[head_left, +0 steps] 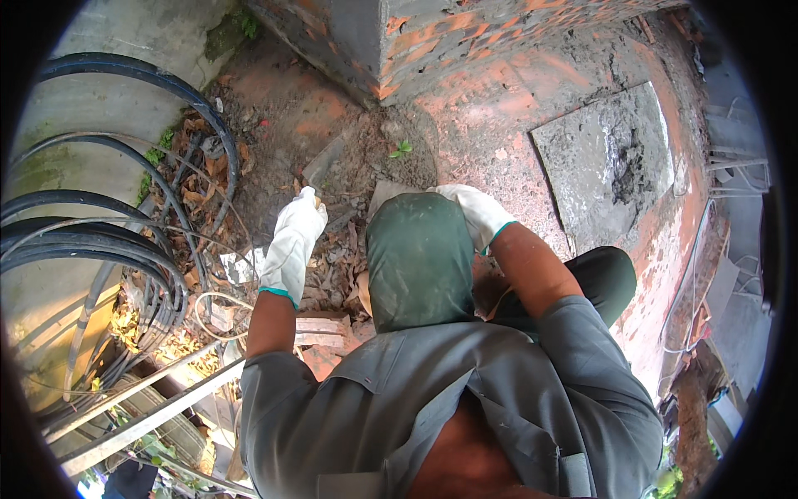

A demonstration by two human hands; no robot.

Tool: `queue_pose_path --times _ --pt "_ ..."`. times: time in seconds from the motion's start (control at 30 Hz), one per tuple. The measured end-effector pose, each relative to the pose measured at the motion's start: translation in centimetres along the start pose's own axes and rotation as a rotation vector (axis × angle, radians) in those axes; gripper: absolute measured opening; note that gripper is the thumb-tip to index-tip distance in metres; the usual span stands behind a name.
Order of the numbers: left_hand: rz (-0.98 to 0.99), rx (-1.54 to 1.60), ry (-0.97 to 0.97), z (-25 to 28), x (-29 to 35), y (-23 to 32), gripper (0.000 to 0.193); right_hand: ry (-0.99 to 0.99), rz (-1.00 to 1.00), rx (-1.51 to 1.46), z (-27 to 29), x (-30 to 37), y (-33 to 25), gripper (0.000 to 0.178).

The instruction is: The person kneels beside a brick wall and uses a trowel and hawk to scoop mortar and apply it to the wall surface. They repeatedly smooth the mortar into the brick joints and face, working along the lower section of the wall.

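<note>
Two white fabric gloves with teal cuffs [289, 241] are showing, one covering the left hand [301, 219] and one covering the right hand [475, 211]. One grey flat tapered blade [323, 160] is lying just beyond the left glove. Two knees in dark green cloth [420, 259] are showing, and one grey short-sleeved shirt [399, 374]. One roughly square grey slab [573, 137] is bearing one patch of dark wet-looking material [629, 169]. One small green seedling [401, 149] is growing. At least four thick black hoses [137, 70] are curving; the bundled ones are overlapping too closely for an exact count. Two long pale bars [158, 417] are slanting. Dry brown leaves [320, 291] are lying in uncountable numbers.
</note>
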State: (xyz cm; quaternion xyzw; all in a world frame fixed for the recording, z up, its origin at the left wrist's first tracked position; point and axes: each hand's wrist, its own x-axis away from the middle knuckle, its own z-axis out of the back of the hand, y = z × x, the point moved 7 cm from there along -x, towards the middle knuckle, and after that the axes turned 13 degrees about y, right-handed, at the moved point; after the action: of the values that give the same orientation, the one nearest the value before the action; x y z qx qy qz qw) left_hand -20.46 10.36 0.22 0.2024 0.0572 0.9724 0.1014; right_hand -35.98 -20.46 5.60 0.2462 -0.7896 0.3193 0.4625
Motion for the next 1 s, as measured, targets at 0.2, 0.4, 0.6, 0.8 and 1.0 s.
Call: queue_pose_path --times 0.2,0.4,0.6,0.8,1.0 --pt "0.295 0.502 -0.084 0.3 0.0 -0.4 0.028 0.403 0.397 0.540 1.6 -1.0 -3.3 0.022" --pt "0.062 1.190 -0.599 0.2 3.7 11.0 0.023 0.513 1.217 1.384 0.8 2.6 -8.9 0.024" --pt "-0.150 0.783 -0.701 4.1 4.1 13.7 0.029 0.847 1.196 1.483 7.6 2.1 -13.1 0.018" --pt "-0.436 0.067 -0.161 7.8 -0.3 13.6 0.031 0.588 0.599 2.184 18.0 5.1 -21.2 0.032" --pt "-0.561 -0.154 -0.098 11.6 -0.4 25.0 0.041 0.797 0.262 1.511 27.8 19.4 -23.3 0.063"
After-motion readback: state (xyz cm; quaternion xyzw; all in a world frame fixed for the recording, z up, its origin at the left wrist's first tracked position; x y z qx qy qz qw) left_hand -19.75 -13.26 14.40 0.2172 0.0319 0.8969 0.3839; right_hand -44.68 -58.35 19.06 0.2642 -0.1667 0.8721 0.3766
